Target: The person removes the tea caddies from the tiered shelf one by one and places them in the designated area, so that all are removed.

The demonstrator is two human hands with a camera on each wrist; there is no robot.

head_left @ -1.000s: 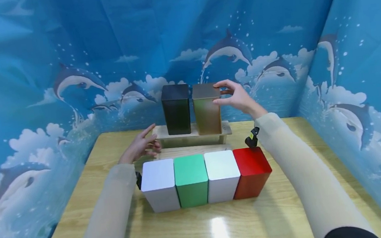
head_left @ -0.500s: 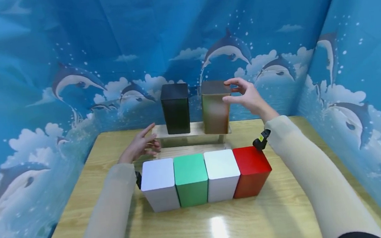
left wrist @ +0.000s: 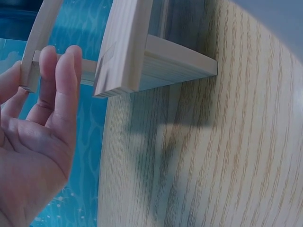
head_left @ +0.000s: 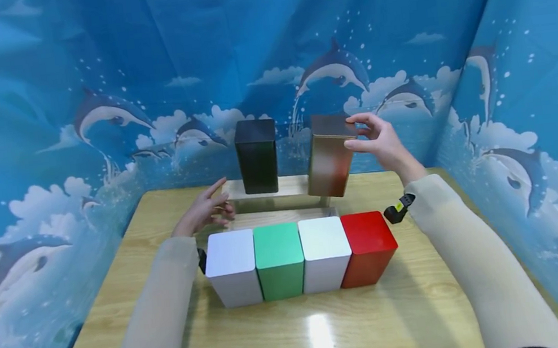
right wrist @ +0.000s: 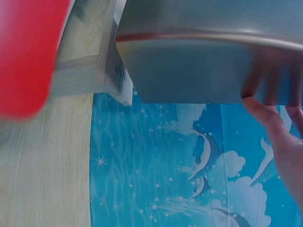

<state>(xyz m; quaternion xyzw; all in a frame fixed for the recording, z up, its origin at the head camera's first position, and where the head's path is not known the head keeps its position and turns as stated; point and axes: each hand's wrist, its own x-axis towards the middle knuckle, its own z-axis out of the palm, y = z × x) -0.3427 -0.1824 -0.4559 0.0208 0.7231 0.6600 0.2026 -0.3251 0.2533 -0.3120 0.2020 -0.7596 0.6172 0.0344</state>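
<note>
My right hand (head_left: pixel 377 141) grips the top right side of a shiny brown box (head_left: pixel 329 163), thumb in front and fingers behind. The box leans, its top toward the right and its lower end over the right end of a small wooden rack (head_left: pixel 287 186). In the right wrist view, fingers (right wrist: pixel 267 118) press on the metallic side of the box. At the rack's left end is my left hand (head_left: pixel 203 210), fingers loosely extended. The left wrist view has its fingertips right at the end of the upper board (left wrist: pixel 35 52). A black box (head_left: pixel 258 159) stands upright on the rack.
In front of the rack, a tight row holds a white box (head_left: pixel 231 253), a green box (head_left: pixel 279 247), a second white box (head_left: pixel 324 240) and a red box (head_left: pixel 369 235). They stand on a wooden table (head_left: pixel 256 341). Blue dolphin-printed sheets (head_left: pixel 195 52) enclose the back and sides.
My right hand has moved right with the brown box, away from the black one. The box, upright before, now tilts. My left hand has stayed at the rack's left end.
</note>
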